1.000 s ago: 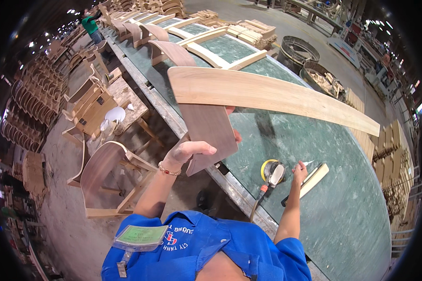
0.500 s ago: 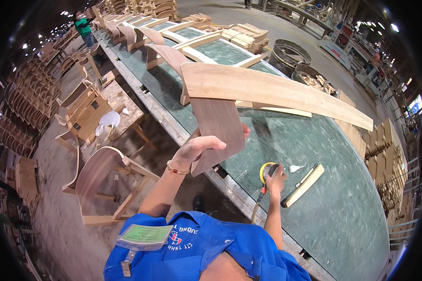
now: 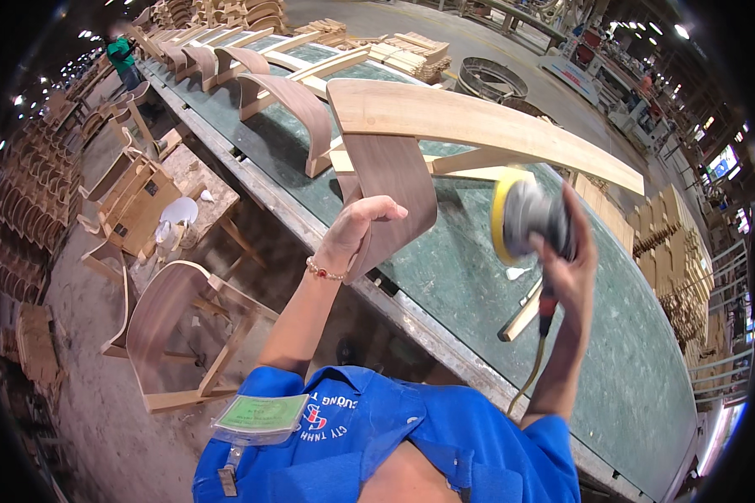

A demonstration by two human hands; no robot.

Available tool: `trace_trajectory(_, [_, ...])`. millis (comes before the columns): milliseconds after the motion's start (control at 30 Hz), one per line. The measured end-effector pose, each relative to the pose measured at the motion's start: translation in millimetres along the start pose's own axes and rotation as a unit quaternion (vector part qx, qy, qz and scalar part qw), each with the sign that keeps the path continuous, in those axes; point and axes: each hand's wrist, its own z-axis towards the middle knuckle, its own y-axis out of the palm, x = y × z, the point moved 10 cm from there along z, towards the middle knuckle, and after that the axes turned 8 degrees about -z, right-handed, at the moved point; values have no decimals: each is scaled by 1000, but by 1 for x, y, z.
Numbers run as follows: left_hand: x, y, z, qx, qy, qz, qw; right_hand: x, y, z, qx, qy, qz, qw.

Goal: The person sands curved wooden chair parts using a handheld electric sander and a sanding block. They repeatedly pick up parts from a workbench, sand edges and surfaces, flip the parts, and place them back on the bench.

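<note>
My left hand (image 3: 354, 233) is closed on the lower edge of a curved walnut-coloured backrest panel (image 3: 393, 189), thumb on the near face, the other fingers mostly hidden behind it. The panel is part of a wooden chair frame, and a long pale wooden rail (image 3: 478, 126) runs from its top toward the right. In my right hand (image 3: 572, 272) is a round orbital sander (image 3: 528, 216) with a yellow pad edge, raised above the bench and slightly blurred. The pad faces the chair frame but is apart from it. A hose (image 3: 535, 369) trails down from the sander.
On the green bench (image 3: 612, 369) lie a pale wooden block (image 3: 522, 317) and a small white bottle (image 3: 516, 272), partly hidden. More chair frames (image 3: 289, 109) line the bench's far end. Another frame (image 3: 172, 335) stands at the left. A person in green (image 3: 122, 57) is far off.
My right hand has lifted the sander off the bench, up toward the chair frame's rail. My left hand keeps its hold on the backrest. The whole view has shifted slightly.
</note>
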Motion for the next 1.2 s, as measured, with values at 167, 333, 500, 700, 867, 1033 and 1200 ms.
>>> trace_trajectory(167, [-19, 22, -14, 16, -74, -45, 996, -111, 41, 80, -52, -259, -269, 926])
trace_trajectory(333, [8, 48, -23, -1, -17, -73, 997, -150, 134, 99, -43, -315, -317, 893])
trace_trajectory(500, [0, 37, -23, 39, -43, -50, 997, -198, 172, 115, -55, -383, -312, 868])
trace_trajectory(700, [9, 40, -21, 44, -26, -67, 996, -187, 170, 99, -97, -392, -277, 872])
trace_trajectory(867, [-1, 32, -10, 35, -34, -63, 997, -141, 105, 94, -56, -373, -339, 862])
trace_trajectory(1033, [0, 42, -5, -24, 33, -23, 999, -65, 8, 92, -18, -210, -345, 915])
trace_trajectory(1200, [8, 72, -19, -2, -24, -102, 994, 18, -79, 7, 70, -58, -318, 944])
